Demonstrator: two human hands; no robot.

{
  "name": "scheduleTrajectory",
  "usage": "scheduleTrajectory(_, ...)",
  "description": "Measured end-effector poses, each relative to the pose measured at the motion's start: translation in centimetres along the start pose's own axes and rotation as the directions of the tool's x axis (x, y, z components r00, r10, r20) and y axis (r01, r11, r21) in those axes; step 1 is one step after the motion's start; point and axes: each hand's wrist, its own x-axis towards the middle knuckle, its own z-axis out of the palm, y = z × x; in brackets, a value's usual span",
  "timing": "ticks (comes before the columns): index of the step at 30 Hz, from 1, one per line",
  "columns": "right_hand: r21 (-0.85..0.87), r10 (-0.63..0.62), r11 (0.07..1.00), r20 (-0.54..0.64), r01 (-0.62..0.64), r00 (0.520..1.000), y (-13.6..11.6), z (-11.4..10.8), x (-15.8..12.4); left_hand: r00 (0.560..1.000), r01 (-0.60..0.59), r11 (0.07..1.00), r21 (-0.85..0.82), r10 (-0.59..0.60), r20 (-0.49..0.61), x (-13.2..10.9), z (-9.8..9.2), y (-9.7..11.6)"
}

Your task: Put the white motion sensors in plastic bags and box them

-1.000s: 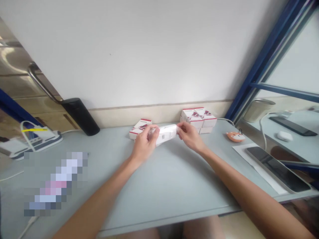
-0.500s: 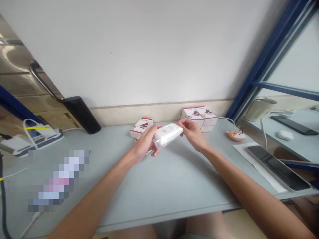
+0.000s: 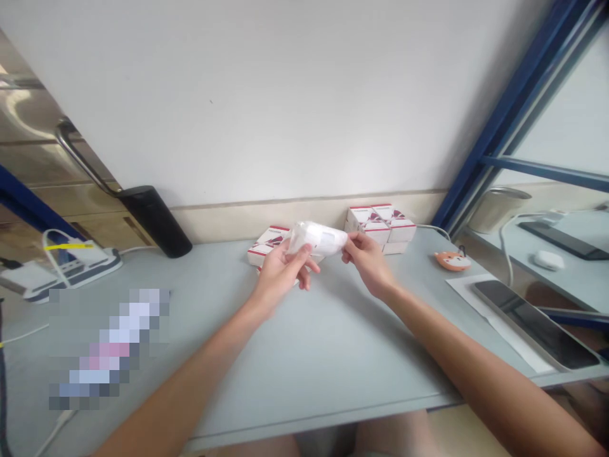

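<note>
A white item in clear plastic wrap (image 3: pixel 321 237) is held above the desk between both hands; motion blur hides what kind of thing it is. My left hand (image 3: pixel 288 266) grips its left end, thumb on the near side and the other fingers underneath. With thumb and fingers pinched together, my right hand (image 3: pixel 365 255) holds the right end. Just behind my left hand, a white and red box (image 3: pixel 267 243) rests on the desk, partly covered by the hand. A stack of similar boxes (image 3: pixel 380 223) stands against the wall beyond my right hand.
On the desk's left are a black cylinder (image 3: pixel 156 222), a power strip (image 3: pixel 71 279) with cables and a pixelated object (image 3: pixel 109 349). A phone (image 3: pixel 535 324) lies on white paper at the right, near an orange animal-shaped item (image 3: pixel 451 260). A mirror (image 3: pixel 561 146) borders the right side.
The wrapped white item has turned and tipped up in my hands, showing another face. My left hand has rotated, bringing its thumb to the near side; my right hand has barely moved.
</note>
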Motion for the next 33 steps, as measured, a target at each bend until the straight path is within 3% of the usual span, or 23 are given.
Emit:
scheduleTrajectory(2, 0.001, -0.108, 0.994, -0.042, 0.108, 0.993, -0.4, 0.1, -0.2, 0.991, -0.013, 0.993, 0.114, 0.028, -0.127, 0.2, 0.1, -0.2)
scheduleTrajectory(4, -0.01, -0.222, 0.975, -0.041, 0.222, 0.974, -0.9, 0.2, -0.5, 0.984, 0.01, 0.989, 0.144, 0.017, -0.178, 0.4, -0.2, -0.4)
scheduleTrajectory(9, -0.061, -0.418, 0.903, 0.106, 0.425, 0.903, -2.0, 0.5, -1.4, 0.985, 0.01, 0.992, -0.124, -0.031, -0.168, 1.3, -1.4, -0.7)
scheduleTrajectory(12, -0.17, -0.506, 0.819, 0.238, 0.549, 0.829, -1.6, 1.1, -2.2, 0.98, 0.024, 0.981, -0.191, -0.061, -0.192, 1.7, -1.9, -0.8)
scheduleTrajectory(16, -0.364, -0.543, 0.573, 0.503, 0.735, 0.672, -0.2, 1.9, -3.5, 0.982, 0.003, 0.994, 0.105, 0.016, -0.187, 1.3, -1.7, -0.8)
scheduleTrajectory(19, -0.454, -0.501, 0.466, 0.572, 0.759, 0.65, 0.3, 2.1, -3.7, 0.993, -0.059, 0.955, 0.29, 0.086, -0.084, 1.0, -1.3, -0.7)
scheduleTrajectory(23, -0.477, -0.51, 0.448, 0.558, 0.756, 0.654, -0.1, 1.6, -3.0, 0.982, -0.174, 0.917, 0.359, 0.186, 0.001, 1.1, -1.7, -0.8)
scheduleTrajectory(25, -0.502, -0.542, 0.511, 0.441, 0.698, 0.715, -0.4, 1.2, -2.6, 0.955, -0.241, 0.835, 0.495, 0.295, -0.033, 1.3, -2.3, -1.0)
scheduleTrajectory(28, -0.55, -0.521, 0.626, 0.232, 0.553, 0.821, -0.3, 0.9, -2.0, 0.913, -0.235, 0.531, 0.814, 0.407, -0.002, 1.6, -3.2, -1.6)
scheduleTrajectory(31, -0.579, -0.477, 0.699, 0.059, 0.419, 0.877, 0.5, 0.9, -1.4, 0.94, -0.208, 0.208, 0.956, 0.312, 0.137, 1.5, -3.6, -2.5)
scheduleTrajectory(33, -0.573, -0.478, 0.728, -0.032, 0.376, 0.878, 1.1, 0.8, -0.9, 0.954, -0.198, 0.089, 0.976, 0.247, 0.171, 1.4, -3.5, -2.9)
